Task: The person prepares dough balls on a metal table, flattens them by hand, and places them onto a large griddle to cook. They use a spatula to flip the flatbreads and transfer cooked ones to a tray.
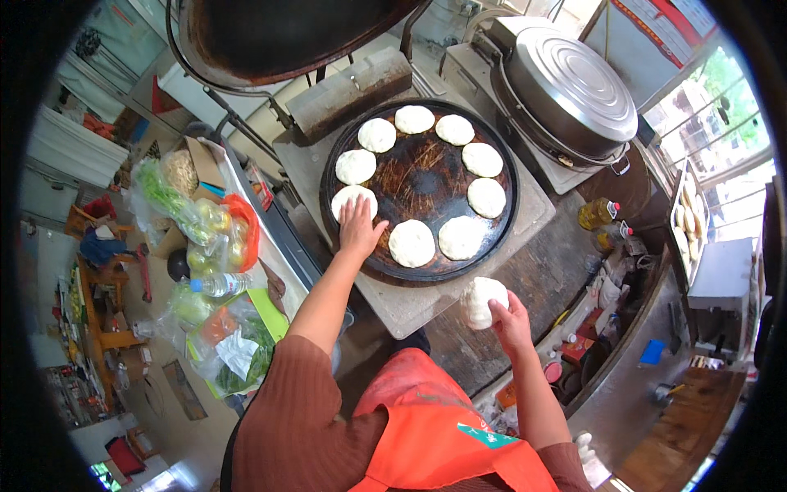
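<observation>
A round dark griddle [424, 240] lies before me with several pale dough rounds along its rim. My left hand [361, 230] rests with fingers spread on the dough round [349, 198] at the griddle's left edge. Off the griddle's near right side, my right hand [511, 320] pinches a flat piece of dough [482, 301] between thumb and fingers. Two other dough rounds [411, 243] [462, 238] sit along the near rim between my hands. The middle of the griddle is brown, scratched and shiny.
The griddle's raised lid [289, 37] stands behind it. A second cooker with a metal lid [575, 86] is at the back right. Bagged vegetables [215, 227] and a water bottle [221, 284] lie on the left. Oil bottles [597, 213] and a tray of bread [690, 224] are on the right.
</observation>
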Available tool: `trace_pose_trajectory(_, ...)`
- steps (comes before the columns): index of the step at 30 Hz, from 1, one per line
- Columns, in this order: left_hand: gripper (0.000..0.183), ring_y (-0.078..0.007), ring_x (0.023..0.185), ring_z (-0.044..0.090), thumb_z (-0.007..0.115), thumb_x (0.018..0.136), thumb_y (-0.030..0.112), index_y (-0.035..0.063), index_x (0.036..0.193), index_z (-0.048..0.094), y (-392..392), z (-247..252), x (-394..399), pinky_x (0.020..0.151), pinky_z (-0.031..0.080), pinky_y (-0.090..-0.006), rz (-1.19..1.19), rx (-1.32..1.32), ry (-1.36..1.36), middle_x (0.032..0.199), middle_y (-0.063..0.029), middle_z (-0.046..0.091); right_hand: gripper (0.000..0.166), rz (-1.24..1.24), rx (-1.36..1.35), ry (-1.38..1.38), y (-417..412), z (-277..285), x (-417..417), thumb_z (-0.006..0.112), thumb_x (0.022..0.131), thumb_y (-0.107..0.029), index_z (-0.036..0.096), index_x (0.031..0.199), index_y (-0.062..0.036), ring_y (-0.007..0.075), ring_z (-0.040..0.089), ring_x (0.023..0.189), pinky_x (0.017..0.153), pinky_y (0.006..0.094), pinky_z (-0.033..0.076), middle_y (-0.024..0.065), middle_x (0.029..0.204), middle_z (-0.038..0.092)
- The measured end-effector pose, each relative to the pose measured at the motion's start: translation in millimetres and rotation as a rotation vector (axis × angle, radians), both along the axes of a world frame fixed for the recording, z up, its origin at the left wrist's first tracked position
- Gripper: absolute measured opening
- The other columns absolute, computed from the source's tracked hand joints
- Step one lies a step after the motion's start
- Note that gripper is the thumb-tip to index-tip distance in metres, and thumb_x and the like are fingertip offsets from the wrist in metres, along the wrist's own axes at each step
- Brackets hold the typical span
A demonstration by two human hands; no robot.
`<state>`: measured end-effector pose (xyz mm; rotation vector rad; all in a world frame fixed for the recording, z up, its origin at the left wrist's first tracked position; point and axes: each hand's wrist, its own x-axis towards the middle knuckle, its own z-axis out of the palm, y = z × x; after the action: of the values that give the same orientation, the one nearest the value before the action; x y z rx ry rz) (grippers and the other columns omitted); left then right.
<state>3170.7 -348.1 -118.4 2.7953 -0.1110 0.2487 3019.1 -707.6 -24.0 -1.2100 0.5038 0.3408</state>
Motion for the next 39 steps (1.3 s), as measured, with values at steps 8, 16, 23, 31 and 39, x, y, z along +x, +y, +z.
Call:
trace_pose_trajectory(8, 0.076, -0.0333, 0.152, 0.008, 0.046, 0.099, 0.048, -0.0004, 0.153, 0.024, -100, -22, -28, 0.123, 0.006, -0.0471, -0.272, -0.086, 0.273, 0.162, -0.0204, 0.013, 0.036, -0.027, -0.1, -0.058, 26, -3, 74, 0.065, 0.093, -0.011, 0.056, 0.126, -0.0018, 0.0112, 0.062, 0.093, 0.076, 0.0266, 0.051, 0.003, 0.109, 0.066)
trace_pose_trajectory(16, 0.041, -0.0357, 0.124, 0.05, 0.052, 0.086, 0.001, -0.0018, 0.127, 0.054, -53, -7, -39, 0.107, 0.038, -0.0447, 0.273, -0.556, 0.158, 0.132, -0.0209, 0.053, 0.041, 0.453, -0.672, -0.752, 153, -8, 149, 0.06, 0.095, -0.005, 0.053, 0.135, -0.0066, 0.0235, 0.061, 0.111, 0.092, 0.0315, 0.047, 0.0137, 0.124, 0.061)
trace_pose_trajectory(23, 0.025, -0.0359, 0.109, 0.055, 0.063, 0.085, 0.004, 0.0016, 0.11, 0.063, 18, 36, -26, 0.096, 0.045, -0.0447, -0.013, -0.492, 0.015, 0.11, -0.0144, 0.061, 0.033, 0.667, -1.025, -0.813, 154, -67, 125, 0.065, 0.086, -0.017, 0.059, 0.116, -0.0044, 0.0383, 0.052, 0.117, 0.102, 0.0478, 0.04, 0.0206, 0.122, 0.056)
trace_pose_trajectory(31, 0.032, -0.0333, 0.11, 0.054, 0.073, 0.08, 0.016, 0.0075, 0.111, 0.067, -80, 18, -9, 0.095, 0.044, -0.0445, -0.485, -0.391, 0.016, 0.112, -0.0125, 0.06, 0.01, 0.592, -1.431, -0.668, 45, -82, 150, 0.06, 0.081, -0.01, 0.062, 0.088, -0.0039, 0.0363, 0.055, 0.093, 0.08, 0.0462, 0.045, 0.0171, 0.097, 0.058)
trace_pose_trajectory(39, 0.023, -0.034, 0.101, 0.055, 0.069, 0.08, 0.009, 0.0065, 0.102, 0.064, -167, 39, -18, 0.088, 0.042, -0.0457, -0.318, -0.414, -0.096, 0.104, -0.0122, 0.058, 0.021, 0.297, -1.181, -0.578, -2, -33, 13, 0.066, 0.078, -0.003, 0.058, 0.098, -0.0025, 0.0372, 0.055, 0.099, 0.088, 0.0455, 0.047, 0.0176, 0.101, 0.057)
